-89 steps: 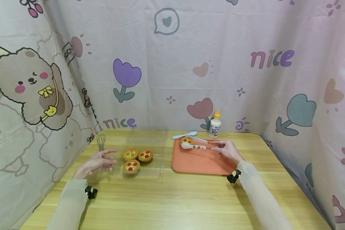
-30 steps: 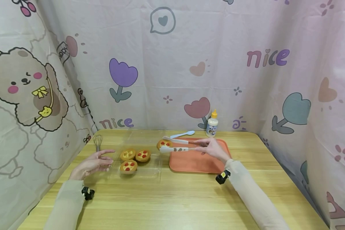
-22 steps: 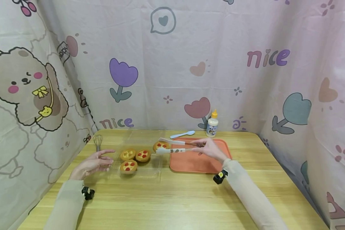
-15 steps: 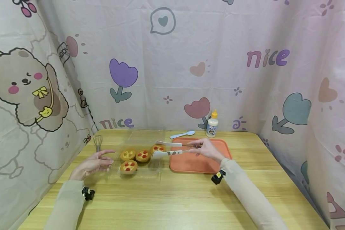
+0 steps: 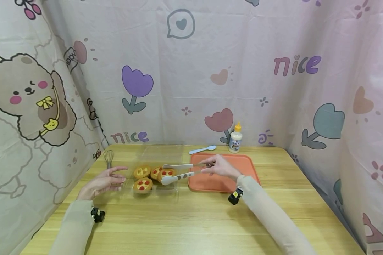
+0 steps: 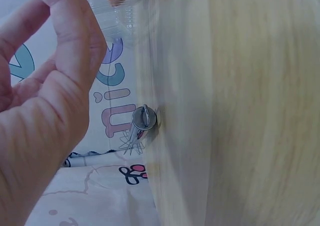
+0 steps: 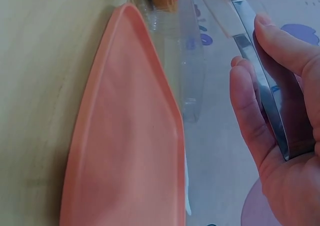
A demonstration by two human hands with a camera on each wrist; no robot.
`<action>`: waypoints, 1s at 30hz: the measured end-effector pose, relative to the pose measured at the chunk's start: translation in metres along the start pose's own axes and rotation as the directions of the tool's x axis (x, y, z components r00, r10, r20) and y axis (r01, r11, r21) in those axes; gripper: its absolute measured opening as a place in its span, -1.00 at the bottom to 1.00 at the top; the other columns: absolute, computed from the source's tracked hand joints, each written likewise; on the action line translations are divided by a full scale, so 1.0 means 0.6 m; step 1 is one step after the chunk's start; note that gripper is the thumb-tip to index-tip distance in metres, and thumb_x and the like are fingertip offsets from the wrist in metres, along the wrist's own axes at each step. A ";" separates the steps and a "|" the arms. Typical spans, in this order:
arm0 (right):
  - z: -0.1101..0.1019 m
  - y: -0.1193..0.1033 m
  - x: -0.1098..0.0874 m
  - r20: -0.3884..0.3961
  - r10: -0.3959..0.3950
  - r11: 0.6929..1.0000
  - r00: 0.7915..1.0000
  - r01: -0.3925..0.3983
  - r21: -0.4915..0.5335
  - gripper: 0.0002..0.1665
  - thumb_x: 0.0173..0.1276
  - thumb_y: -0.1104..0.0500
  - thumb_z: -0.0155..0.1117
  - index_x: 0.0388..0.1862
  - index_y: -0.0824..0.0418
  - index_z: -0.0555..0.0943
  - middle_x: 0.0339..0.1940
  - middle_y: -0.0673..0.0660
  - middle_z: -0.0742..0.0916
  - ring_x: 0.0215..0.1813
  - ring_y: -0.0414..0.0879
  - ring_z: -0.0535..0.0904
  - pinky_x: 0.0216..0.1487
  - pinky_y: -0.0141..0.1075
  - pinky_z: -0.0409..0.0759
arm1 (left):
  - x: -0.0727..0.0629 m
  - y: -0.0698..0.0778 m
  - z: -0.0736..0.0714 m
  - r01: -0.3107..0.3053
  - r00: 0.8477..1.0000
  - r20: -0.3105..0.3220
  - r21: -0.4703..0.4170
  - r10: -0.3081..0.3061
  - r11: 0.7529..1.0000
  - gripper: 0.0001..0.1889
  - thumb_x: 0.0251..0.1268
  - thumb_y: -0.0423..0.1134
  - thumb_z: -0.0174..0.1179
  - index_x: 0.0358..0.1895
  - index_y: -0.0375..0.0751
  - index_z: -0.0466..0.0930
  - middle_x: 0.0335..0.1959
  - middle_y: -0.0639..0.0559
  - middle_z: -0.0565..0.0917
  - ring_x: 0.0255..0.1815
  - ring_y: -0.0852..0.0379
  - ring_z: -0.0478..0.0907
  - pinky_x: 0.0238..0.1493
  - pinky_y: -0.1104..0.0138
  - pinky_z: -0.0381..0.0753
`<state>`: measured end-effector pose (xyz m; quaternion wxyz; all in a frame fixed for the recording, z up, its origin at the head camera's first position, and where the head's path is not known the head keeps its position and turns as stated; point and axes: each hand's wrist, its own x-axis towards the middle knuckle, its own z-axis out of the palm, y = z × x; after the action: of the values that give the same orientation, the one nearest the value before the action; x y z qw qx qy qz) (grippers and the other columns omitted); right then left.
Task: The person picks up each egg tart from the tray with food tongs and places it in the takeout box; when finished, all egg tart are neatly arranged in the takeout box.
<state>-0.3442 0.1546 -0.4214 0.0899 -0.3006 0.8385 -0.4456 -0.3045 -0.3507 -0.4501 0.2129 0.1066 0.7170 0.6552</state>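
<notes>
My right hand (image 5: 219,166) holds a pair of white-tipped tongs (image 5: 186,175), its thumb and fingers on the two metal arms in the right wrist view. Between the tong tips sits a small round pizza-like tart (image 5: 166,172) with red toppings, over the right part of a clear plastic box (image 5: 162,151) and partly covering another tart (image 5: 156,173). Two more tarts lie in the box: a yellow one (image 5: 142,172) and a red-topped one (image 5: 143,185). At the box's left side my left hand (image 5: 103,182) hovers with loose fingers, holding nothing.
An orange tray (image 5: 223,180) lies right of the box, under my right hand. Behind it are a pale blue spoon (image 5: 203,149) and a white bottle (image 5: 235,140) with a yellow cap. A whisk (image 5: 109,158) stands beyond my left hand. Patterned curtains surround the table.
The tongs have carried the tart from the orange tray's back left corner leftward, over the plastic box and down toward the other tarts. My left hand has stayed beside the box.
</notes>
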 end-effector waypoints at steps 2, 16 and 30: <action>0.002 -0.001 0.003 0.006 0.003 1.000 1.000 -0.003 -0.016 -0.53 0.24 -0.05 0.44 0.12 0.03 0.69 -0.42 0.32 0.73 -0.59 -0.12 0.35 -0.50 -0.33 0.42 | 0.000 0.000 0.001 0.002 1.000 0.005 0.000 -0.002 1.000 -0.44 0.40 -0.40 0.12 0.41 -0.08 0.19 -0.19 -0.04 0.63 -0.28 0.16 0.62 -0.15 0.28 0.74; 0.005 -0.011 0.031 0.089 -0.018 0.999 0.996 0.022 -0.043 -0.69 0.25 0.05 0.44 -0.01 -0.03 0.74 0.01 0.15 0.77 -0.31 0.33 0.65 -0.19 0.19 0.67 | -0.001 0.004 0.004 0.010 1.000 0.016 -0.021 -0.009 1.000 -0.30 0.42 -0.42 0.09 0.51 -0.30 -0.05 -0.23 -0.02 0.64 -0.28 0.17 0.61 -0.18 0.31 0.73; -0.004 -0.036 0.056 0.187 0.002 0.999 0.982 0.005 -0.036 -0.63 0.26 0.09 0.44 0.05 0.09 0.72 -0.10 0.15 0.80 -0.31 -0.12 0.73 -0.13 0.18 0.68 | 0.000 0.002 0.001 0.008 1.000 0.001 -0.007 -0.008 1.000 -0.38 0.40 -0.41 0.13 0.45 -0.17 0.12 -0.20 -0.05 0.63 -0.29 0.14 0.62 -0.17 0.28 0.74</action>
<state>-0.3627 0.1273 -0.3987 0.1626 -0.3434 0.8341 -0.3999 -0.3043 -0.3499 -0.4488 0.2160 0.1032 0.7149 0.6570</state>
